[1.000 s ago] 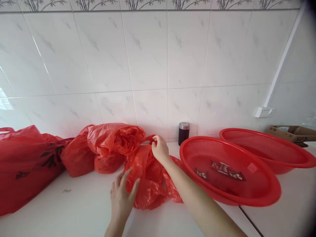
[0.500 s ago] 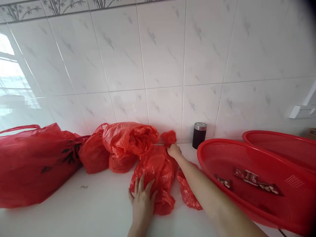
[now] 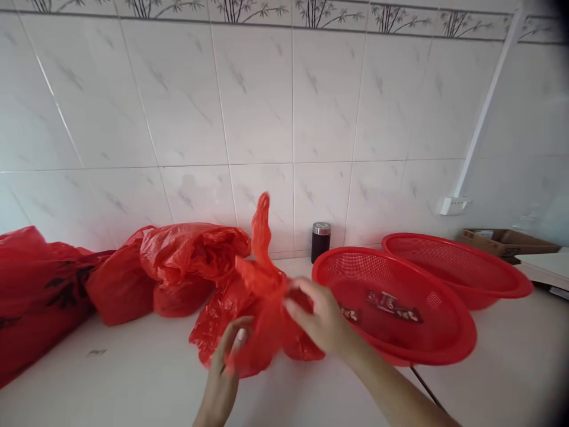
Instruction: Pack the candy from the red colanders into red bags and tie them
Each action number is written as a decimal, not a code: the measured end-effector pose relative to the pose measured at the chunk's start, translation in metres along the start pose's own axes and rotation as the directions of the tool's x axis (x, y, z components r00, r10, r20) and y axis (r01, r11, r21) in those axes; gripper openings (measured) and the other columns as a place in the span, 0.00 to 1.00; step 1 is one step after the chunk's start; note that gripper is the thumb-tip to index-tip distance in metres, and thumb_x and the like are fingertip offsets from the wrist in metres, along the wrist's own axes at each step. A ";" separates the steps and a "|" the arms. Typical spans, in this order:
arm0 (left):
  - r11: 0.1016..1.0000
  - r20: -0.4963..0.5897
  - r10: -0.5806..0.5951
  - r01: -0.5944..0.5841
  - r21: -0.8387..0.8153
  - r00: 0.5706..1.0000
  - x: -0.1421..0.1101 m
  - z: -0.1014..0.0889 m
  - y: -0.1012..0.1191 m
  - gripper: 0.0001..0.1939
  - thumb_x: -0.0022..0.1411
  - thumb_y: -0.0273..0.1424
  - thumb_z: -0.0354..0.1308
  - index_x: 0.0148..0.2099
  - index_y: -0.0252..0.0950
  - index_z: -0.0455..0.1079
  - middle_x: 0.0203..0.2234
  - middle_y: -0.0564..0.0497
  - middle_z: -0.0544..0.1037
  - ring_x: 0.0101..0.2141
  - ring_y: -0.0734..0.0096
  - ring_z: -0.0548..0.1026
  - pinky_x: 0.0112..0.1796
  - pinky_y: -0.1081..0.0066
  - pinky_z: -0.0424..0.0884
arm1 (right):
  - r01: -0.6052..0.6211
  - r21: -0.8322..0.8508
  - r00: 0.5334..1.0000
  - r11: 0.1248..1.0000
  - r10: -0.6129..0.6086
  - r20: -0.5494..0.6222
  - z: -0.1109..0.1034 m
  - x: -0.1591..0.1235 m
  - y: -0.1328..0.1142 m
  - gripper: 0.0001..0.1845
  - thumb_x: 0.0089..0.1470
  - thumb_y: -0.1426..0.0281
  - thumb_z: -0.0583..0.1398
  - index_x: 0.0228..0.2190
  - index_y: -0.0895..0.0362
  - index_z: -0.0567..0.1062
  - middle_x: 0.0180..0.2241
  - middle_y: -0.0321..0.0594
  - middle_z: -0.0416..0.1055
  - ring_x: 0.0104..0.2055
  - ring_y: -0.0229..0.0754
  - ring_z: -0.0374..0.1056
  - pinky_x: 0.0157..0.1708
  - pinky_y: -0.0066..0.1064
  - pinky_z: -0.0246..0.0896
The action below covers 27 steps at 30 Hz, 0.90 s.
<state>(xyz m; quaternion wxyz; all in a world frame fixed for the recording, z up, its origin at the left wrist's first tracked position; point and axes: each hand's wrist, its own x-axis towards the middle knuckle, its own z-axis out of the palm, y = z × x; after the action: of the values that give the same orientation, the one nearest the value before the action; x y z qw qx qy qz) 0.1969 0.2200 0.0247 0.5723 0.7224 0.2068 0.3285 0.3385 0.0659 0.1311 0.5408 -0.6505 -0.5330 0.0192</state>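
Right hand (image 3: 323, 314): thumb and forefinger pinch the red plastic bag (image 3: 268, 323), which lies immediately to its left, long axis running up toward the back edge of the counter (image 3: 146, 379). Left hand (image 3: 224, 367): curled at the bag's lower end; blur prevents confirming its grip.

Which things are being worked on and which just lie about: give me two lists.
Being worked on:
red plastic bag, blurred, at the fingertips of the right hand and left hand

Lying about:
printed red bag
front basket
wrapped packets
rear basket
silver-lidded container
cardboard box
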 end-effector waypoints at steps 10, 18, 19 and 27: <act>0.896 0.380 -0.160 0.296 -0.331 0.911 -0.022 0.026 0.014 0.22 0.57 0.42 0.62 0.50 0.36 0.72 0.44 0.42 0.78 0.45 0.55 0.75 0.44 0.59 0.74 | -0.235 0.225 0.963 0.946 0.196 0.185 0.022 -0.100 0.040 0.10 0.54 0.78 0.52 0.33 0.56 0.71 0.33 0.36 0.70 0.34 0.36 0.65 0.38 0.27 0.61; 0.709 -0.026 -0.286 0.193 -0.678 0.958 0.005 -0.003 0.017 0.15 0.56 0.33 0.64 0.47 0.38 0.73 0.39 0.49 0.80 0.33 0.70 0.79 0.30 0.75 0.75 | -0.348 0.492 0.917 0.798 0.399 0.003 0.018 -0.097 0.063 0.05 0.53 0.71 0.53 0.29 0.57 0.69 0.32 0.38 0.70 0.33 0.38 0.66 0.31 0.27 0.61; 0.709 -0.043 -0.284 0.180 -0.681 0.958 0.006 -0.007 0.017 0.15 0.56 0.32 0.64 0.47 0.38 0.73 0.40 0.50 0.80 0.33 0.70 0.79 0.30 0.76 0.75 | -0.349 0.493 0.909 0.797 0.415 -0.026 0.016 -0.097 0.064 0.06 0.53 0.69 0.53 0.29 0.57 0.69 0.32 0.39 0.71 0.34 0.39 0.67 0.31 0.28 0.62; 0.838 0.686 -0.266 0.513 -0.183 0.678 -0.015 -0.019 0.032 0.14 0.52 0.35 0.65 0.40 0.32 0.79 0.35 0.43 0.81 0.36 0.57 0.77 0.43 0.64 0.71 | -0.333 0.088 0.941 0.939 0.336 -0.024 0.031 -0.094 0.064 0.08 0.57 0.69 0.54 0.36 0.55 0.72 0.37 0.41 0.72 0.40 0.42 0.68 0.37 0.31 0.62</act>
<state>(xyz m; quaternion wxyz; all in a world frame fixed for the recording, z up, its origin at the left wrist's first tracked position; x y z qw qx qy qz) 0.1701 0.2147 0.0544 0.7872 0.6092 0.0888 -0.0354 0.3221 0.0297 0.0201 0.5664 -0.7088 -0.4028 0.1204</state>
